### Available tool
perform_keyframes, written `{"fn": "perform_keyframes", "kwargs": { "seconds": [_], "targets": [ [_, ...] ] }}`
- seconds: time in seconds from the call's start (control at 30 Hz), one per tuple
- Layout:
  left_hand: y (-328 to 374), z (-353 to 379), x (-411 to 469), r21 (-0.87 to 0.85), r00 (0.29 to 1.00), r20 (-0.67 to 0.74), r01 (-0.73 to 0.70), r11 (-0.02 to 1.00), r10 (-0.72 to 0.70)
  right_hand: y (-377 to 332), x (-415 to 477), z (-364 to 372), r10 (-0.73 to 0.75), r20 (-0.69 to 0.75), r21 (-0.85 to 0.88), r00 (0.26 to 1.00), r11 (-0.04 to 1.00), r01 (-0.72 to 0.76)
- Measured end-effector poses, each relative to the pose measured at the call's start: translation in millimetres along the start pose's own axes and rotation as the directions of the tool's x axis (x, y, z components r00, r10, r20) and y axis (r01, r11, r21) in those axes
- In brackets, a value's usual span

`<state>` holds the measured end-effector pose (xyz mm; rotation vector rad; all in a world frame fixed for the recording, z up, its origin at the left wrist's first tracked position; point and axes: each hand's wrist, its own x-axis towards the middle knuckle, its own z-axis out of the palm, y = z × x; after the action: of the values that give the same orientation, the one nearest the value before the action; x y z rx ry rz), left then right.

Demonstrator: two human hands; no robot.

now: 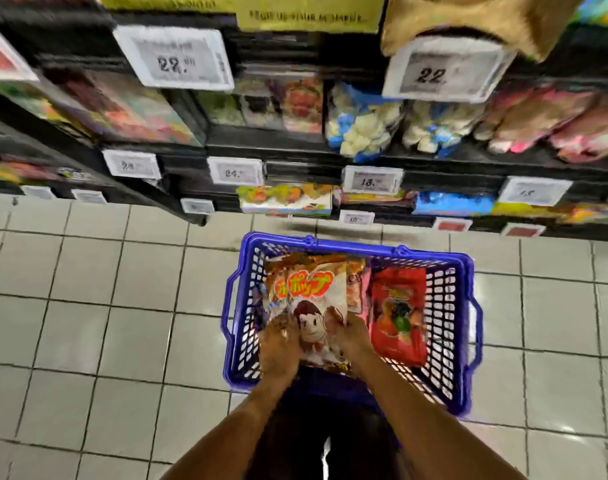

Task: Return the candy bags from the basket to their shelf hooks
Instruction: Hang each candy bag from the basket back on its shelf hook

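Observation:
A blue plastic basket (465, 327) stands on the tiled floor in front of the candy shelves. Over its left half is a white and orange candy bag (307, 289) with a cartoon face. My left hand (278, 344) grips its lower left corner and my right hand (354, 336) grips its lower right edge. A red candy bag (399, 313) lies in the right half of the basket. More bags lie under the white one, mostly hidden.
Dark shelves (271, 150) with hanging candy bags and white price tags (174, 57) fill the upper half of the view. Blue and white sweets (361, 126) hang at centre right. Pale floor tiles (88, 306) spread left and right of the basket.

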<state>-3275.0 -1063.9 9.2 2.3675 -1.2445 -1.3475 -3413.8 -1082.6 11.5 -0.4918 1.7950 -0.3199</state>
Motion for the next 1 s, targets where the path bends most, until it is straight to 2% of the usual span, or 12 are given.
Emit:
{"fn": "perform_keyframes", "kwargs": {
  "seconds": [0.1, 0.17, 0.23, 0.33, 0.43, 0.53, 0.67, 0.77, 0.87, 0.93, 1.0],
  "targets": [
    [39.0, -32.3, -38.9, -0.173, 1.0, 0.002, -0.011, 0.985, 0.011, -12.5, -61.1, -39.2, -0.038, 0.015, 0.178, 0.999, 0.983, 0.034],
    [82.5, -64.7, -67.0, -0.295, 0.998, 0.055, 0.011, 0.956, 0.006, -29.7, -113.2, -69.7, -0.065, 0.024, 0.28, 0.998, 0.959, 0.055],
    [130.5, -105.2, -100.5, -0.305, 0.989, 0.145, 0.034, 0.952, 0.011, -56.7, -168.5, -101.3, -0.079, 0.016, 0.374, 0.997, 0.925, 0.067],
    [186.5, -163.5, -154.6, -0.386, 0.948, 0.317, 0.093, 0.918, 0.037, -95.8, -245.3, -144.6, -0.132, 0.011, 0.358, 0.991, 0.926, 0.119],
    [237.1, -212.2, -204.5, -0.48, 0.94, 0.329, 0.084, 0.873, 0.091, -147.9, -317.4, -180.3, -0.279, -0.059, 0.368, 0.959, 0.886, 0.281],
    [295.5, -254.9, -246.5, -0.532, 0.941, 0.268, -0.035, 0.846, 0.207, -217.3, -389.9, -217.1, -0.422, -0.376, 0.42, 0.825, 0.716, 0.558],
    [361.6, -295.1, -283.9, -0.501, 0.901, 0.178, -0.262, 0.825, 0.394, -295.2, -465.6, -267.8, -0.574, -0.607, 0.239, 0.549, 0.527, 0.815],
    [406.1, -315.9, -314.1, -0.408, 0.851, 0.131, -0.422, 0.81, 0.509, -338.6, -508.7, -298.9, -0.663, -0.671, -0.04, 0.333, 0.481, 0.876],
    [442.2, -328.9, -341.0, -0.434, 0.779, 0.096, -0.527, 0.731, 0.619, -367.6, -542.6, -328.0, -0.759, -0.639, -0.26, 0.124, 0.365, 0.894],
    [460.2, -336.7, -356.5, -0.498, 0.736, 0.074, -0.557, 0.664, 0.673, -382.1, -556.5, -344.7, -0.784, -0.618, -0.322, 0.066, 0.328, 0.888],
    [477.3, -340.2, -367.8, -0.567, 0.702, 0.066, -0.558, 0.606, 0.709, -394.7, -568.1, -358.4, -0.784, -0.618, -0.328, 0.064, 0.331, 0.885]
  ]
}}
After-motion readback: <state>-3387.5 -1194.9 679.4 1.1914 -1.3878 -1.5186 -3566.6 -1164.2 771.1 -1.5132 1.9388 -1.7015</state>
